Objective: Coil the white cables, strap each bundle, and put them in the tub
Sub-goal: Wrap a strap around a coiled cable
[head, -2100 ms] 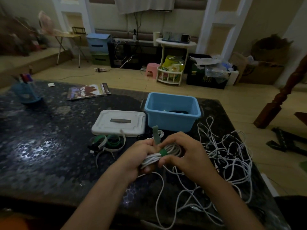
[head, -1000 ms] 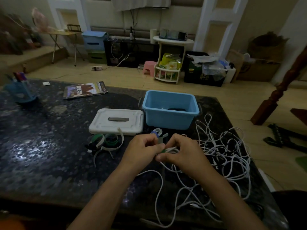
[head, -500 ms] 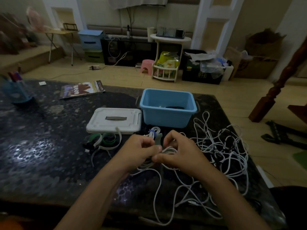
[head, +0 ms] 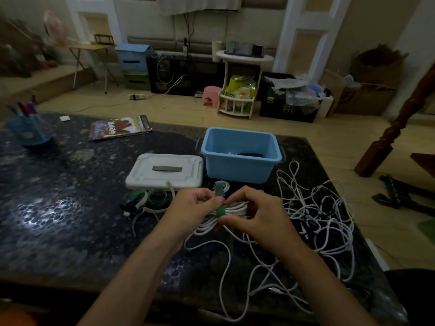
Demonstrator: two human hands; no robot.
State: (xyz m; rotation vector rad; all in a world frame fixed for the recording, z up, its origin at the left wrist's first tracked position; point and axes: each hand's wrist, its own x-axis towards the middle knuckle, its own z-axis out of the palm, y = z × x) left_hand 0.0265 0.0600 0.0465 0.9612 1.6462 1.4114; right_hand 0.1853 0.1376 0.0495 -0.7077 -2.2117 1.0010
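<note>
A blue pen holder (head: 28,130) stands at the far left of the dark stone table (head: 58,220), with a magazine (head: 120,130) lying flat farther right. A white lid (head: 164,171) lies flat near the table centre; spare straps (head: 150,200), green and white, lie just in front of it. The left hand (head: 190,212) grips a coiled white cable bundle (head: 233,211) from the left, its fingertips pinching the free end of a green strap (head: 220,209) that wraps the bundle and stands upright. The right hand (head: 256,215) holds the bundle's other side, fingers curled over the coil and thumb beneath. The blue tub (head: 240,156) sits just behind the hands; a dark item lies inside, too dim to identify. Loose white cables (head: 317,212) sprawl tangled at the right.
</note>
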